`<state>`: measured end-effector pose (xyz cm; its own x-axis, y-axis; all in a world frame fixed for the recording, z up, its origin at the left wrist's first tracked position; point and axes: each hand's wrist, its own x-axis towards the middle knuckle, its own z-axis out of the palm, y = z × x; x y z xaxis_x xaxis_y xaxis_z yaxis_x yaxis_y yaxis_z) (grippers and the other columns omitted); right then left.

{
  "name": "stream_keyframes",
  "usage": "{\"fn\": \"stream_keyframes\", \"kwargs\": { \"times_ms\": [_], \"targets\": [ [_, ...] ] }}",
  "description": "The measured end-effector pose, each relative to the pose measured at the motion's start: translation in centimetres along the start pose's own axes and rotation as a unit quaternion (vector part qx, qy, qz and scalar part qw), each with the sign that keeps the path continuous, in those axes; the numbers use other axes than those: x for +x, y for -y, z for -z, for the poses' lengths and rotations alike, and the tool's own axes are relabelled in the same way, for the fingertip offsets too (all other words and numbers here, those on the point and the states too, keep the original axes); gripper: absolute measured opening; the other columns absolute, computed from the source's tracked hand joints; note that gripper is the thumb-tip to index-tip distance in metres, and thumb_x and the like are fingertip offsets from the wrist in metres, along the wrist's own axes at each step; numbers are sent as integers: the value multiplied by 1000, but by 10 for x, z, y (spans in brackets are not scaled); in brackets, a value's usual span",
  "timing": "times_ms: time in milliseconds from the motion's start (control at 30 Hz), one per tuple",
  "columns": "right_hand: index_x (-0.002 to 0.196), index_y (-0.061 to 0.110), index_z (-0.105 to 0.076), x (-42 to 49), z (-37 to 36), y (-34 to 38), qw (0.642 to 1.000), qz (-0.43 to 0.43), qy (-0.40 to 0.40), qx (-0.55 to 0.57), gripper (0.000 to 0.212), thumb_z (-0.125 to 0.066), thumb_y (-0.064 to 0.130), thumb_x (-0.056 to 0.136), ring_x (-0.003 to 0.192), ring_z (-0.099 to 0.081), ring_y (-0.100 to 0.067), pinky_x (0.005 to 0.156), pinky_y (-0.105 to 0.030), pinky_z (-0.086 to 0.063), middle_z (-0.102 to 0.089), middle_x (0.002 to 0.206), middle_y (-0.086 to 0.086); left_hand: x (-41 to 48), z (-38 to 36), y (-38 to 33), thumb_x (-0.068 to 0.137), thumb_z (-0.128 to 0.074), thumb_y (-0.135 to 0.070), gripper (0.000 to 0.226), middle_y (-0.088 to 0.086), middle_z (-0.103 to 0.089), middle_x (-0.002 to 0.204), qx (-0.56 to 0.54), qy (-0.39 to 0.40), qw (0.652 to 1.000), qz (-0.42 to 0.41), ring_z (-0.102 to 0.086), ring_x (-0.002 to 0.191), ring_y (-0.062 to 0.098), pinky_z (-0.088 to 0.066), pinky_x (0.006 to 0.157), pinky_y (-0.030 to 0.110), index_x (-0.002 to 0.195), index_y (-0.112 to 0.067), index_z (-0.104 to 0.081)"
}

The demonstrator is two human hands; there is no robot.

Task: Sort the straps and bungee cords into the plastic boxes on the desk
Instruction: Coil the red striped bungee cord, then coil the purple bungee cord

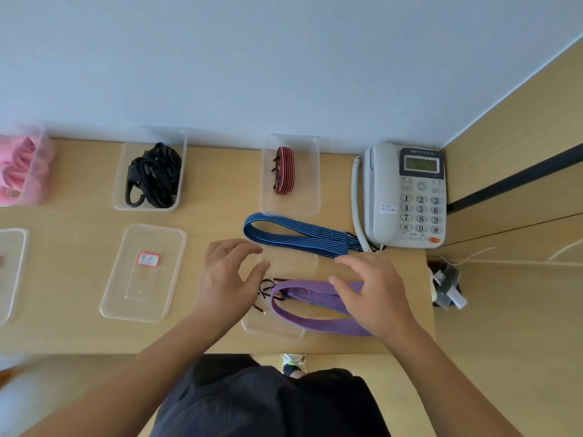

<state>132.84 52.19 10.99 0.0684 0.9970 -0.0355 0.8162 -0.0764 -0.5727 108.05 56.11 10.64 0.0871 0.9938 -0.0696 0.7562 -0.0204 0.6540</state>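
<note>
A purple striped bungee cord (315,307) with black hooks lies partly in a clear plastic box (277,329) near the desk's front edge. My left hand (227,275) hovers at the box's left side, fingers spread and holding nothing. My right hand (375,294) covers the cord's right end with fingers loosely spread. A blue striped bungee cord (296,234) lies loose on the desk behind the box. At the back, one clear box holds a red striped cord (284,175) and another holds black straps (154,175).
A clear lid with a red label (143,272) lies at the middle left, another lid (9,272) at the far left. A box of pink straps (19,168) stands back left. A grey desk phone (407,193) occupies the back right corner by a wooden side panel.
</note>
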Motion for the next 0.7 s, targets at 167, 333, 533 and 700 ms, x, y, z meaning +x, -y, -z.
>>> {"fn": "stream_keyframes", "kwargs": {
  "times_ms": [167, 333, 533, 700],
  "targets": [
    [136, 18, -50, -41, 1, -20, 964, 53, 135, -222, 99, -69, 74, 57, 127, -42, -32, 107, -47, -37, -47, 134, -8, -35, -30, 2, 84, -69, -53, 53, 5, -69, 119, 64, 60, 988, -129, -57, 113, 29, -46, 98, 33, 117, -11, -74],
    [134, 14, -54, -48, -15, -40, 939, 80, 161, -292, 101, -88, 58, 50, 115, -53, -35, 104, -59, -37, -55, 120, -9, -45, -40, 7, 71, -60, -80, 100, 11, -62, 139, 144, 180, 965, -123, -50, 138, 43, -40, 113, 56, 139, -7, -60],
    [112, 16, -64, -40, -18, -46, 953, 74, 130, -263, 60, -80, 19, 54, 90, -58, -31, 79, -44, -45, -61, 98, -4, -45, -36, -2, 72, -91, -31, 93, 9, -51, 152, 145, 183, 971, -57, -35, 149, 35, -36, 119, 54, 152, -11, -46],
    [108, 14, -61, -38, -19, -38, 950, 63, 175, -250, 37, -69, 25, 74, 100, -55, -32, 83, -42, -43, -58, 105, -7, -45, -31, 0, 77, -89, -22, 90, 2, -43, 159, 132, 146, 980, 17, -26, 152, 24, -30, 119, 37, 154, -15, -43]
  ]
}}
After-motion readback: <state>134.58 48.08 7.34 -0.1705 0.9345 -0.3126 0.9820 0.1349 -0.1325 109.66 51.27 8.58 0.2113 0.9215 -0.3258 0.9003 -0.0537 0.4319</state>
